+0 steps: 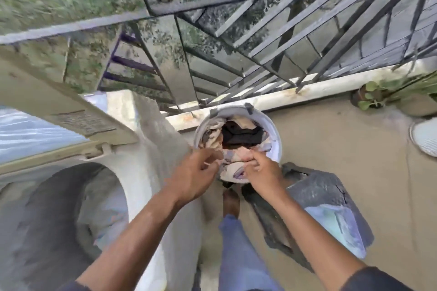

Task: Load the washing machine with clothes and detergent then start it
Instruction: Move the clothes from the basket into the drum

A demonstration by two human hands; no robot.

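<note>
A white bucket [275, 134] full of clothes stands on the floor ahead of me, with a black garment [241, 136] on top and pale patterned clothes [236, 157] at its near side. My left hand [196, 175] hovers over the bucket's near-left rim, fingers loosely curled and holding nothing. My right hand [261, 170] pinches the pale patterned cloth at the near edge. The top-loading washing machine [146, 172] stands at my left with its lid [59, 106] raised and its drum [71, 215] open. Some pale cloth lies inside the drum.
A black metal railing [236, 59] runs behind the bucket on a low white ledge. A grey bin with a plastic bag [331, 210] sits at my right. Potted plants [371, 97] and a white round object [425, 137] stand far right. My foot [230, 201] is below the bucket.
</note>
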